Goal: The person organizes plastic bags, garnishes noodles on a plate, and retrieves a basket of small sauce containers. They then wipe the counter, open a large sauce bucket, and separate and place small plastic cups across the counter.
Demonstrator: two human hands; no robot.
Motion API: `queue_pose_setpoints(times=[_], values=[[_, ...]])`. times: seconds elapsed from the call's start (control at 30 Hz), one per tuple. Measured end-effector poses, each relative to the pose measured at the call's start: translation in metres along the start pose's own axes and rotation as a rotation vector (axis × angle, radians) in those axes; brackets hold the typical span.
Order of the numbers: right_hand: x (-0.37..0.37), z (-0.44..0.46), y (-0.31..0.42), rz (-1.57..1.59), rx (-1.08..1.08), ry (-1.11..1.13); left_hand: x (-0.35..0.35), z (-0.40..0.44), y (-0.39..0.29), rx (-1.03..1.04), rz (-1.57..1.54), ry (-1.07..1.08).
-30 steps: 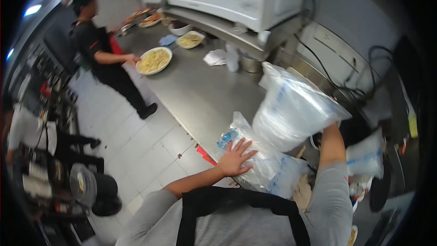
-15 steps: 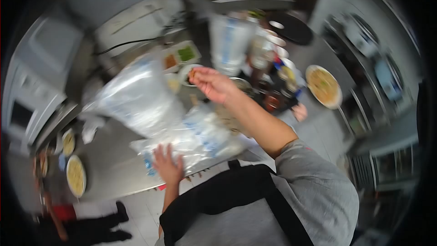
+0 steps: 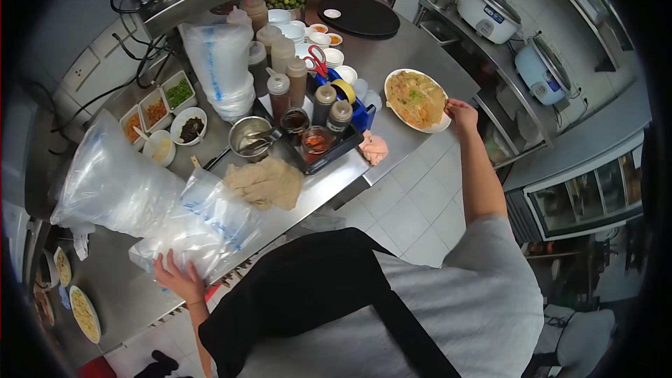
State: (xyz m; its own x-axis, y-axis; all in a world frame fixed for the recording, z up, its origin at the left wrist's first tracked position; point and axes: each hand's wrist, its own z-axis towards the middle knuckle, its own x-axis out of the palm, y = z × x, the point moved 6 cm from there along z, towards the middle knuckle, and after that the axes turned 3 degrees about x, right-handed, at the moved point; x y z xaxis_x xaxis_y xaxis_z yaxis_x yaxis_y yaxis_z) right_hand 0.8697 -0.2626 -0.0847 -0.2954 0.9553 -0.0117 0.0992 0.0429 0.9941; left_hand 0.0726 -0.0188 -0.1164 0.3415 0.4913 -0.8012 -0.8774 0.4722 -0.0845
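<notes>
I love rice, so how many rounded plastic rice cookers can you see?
2: a rounded white rice cooker at the picture's upper right, and a rounded pale blue rice cooker below and right of it. Others could be hidden.

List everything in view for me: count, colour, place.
Counter: one, steel, centre
Plate of food: one, white, counter's right end
Plastic bag bundles: three, clear, left and upper middle
Cloths: two, beige and pink, near edge
Squeeze bottles: several, mixed colours, centre
Scissors: one, red-handled, among the bottles
Pot: one, silver, by the beige cloth
Garnish tubs: three, white, wall side
Small bowls: several, white, beyond the bottles
Round tray: one, black, top middle
Rice cookers: two, white and pale blue, upper right
Plates of yellow food: two, white, lower left
Left hand: one, bare, on a bundle
Right hand: one, bare, at the food plate's rim
</notes>
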Motion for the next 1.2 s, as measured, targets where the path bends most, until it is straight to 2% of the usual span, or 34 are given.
queue_pose_setpoints(times=[0.07,0.17,0.27,0.37,0.43,0.5,0.53,0.57,0.6,0.67,0.8,0.87,0.97,1.07,1.13,1.2], values=[[0.004,0.051,0.001,-0.245,-0.047,-0.063,0.001,0.004,-0.004,-0.070,0.116,0.060],[0.027,0.097,0.013,-0.723,-0.066,-0.029,0.004,0.018,-0.025,-0.185,0.263,0.113],[0.051,0.127,0.020,-1.011,0.000,0.090,0.020,0.022,-0.043,-0.308,0.258,0.107],[0.064,0.130,0.034,-1.079,-0.047,0.158,0.055,0.006,-0.033,-0.273,0.294,0.029],[0.078,0.120,0.054,-1.378,-0.460,0.124,0.052,0.014,-0.034,-0.303,0.215,0.026],[0.081,0.125,0.054,-1.286,-0.519,0.064,0.051,0.014,-0.034,-0.295,0.190,0.035],[0.084,0.130,0.044,-1.377,-0.528,0.143,0.050,0.013,-0.037,-0.280,0.243,0.022],[0.084,0.134,0.031,-1.447,-0.534,0.340,0.049,0.013,-0.040,-0.274,0.260,-0.003],[0.083,0.132,0.023,-1.441,-0.414,0.510,0.048,0.013,-0.039,-0.279,0.254,-0.006],[0.081,0.121,0.027,-1.439,-0.500,0.355,0.043,0.018,-0.045,-0.339,0.225,0.009],[0.107,0.070,0.072,-1.316,-0.671,0.207,0.037,0.017,-0.044,-0.341,0.158,-0.071],[0.153,0.001,0.114,-1.136,-1.056,0.340,0.035,0.016,-0.043,-0.357,0.137,-0.090],[0.230,-0.126,0.163,-0.789,-1.034,0.669,0.034,0.016,-0.043,-0.387,0.118,-0.082],[0.303,-0.230,0.157,-0.600,-1.070,1.045,0.043,0.011,-0.036,-0.405,0.188,-0.017],[0.355,-0.276,0.117,-0.725,-1.180,1.258,0.042,0.012,-0.038,-0.404,0.185,-0.020],[0.389,-0.312,0.081,-1.169,-1.311,1.233,0.041,0.013,-0.040,-0.402,0.175,-0.008]])
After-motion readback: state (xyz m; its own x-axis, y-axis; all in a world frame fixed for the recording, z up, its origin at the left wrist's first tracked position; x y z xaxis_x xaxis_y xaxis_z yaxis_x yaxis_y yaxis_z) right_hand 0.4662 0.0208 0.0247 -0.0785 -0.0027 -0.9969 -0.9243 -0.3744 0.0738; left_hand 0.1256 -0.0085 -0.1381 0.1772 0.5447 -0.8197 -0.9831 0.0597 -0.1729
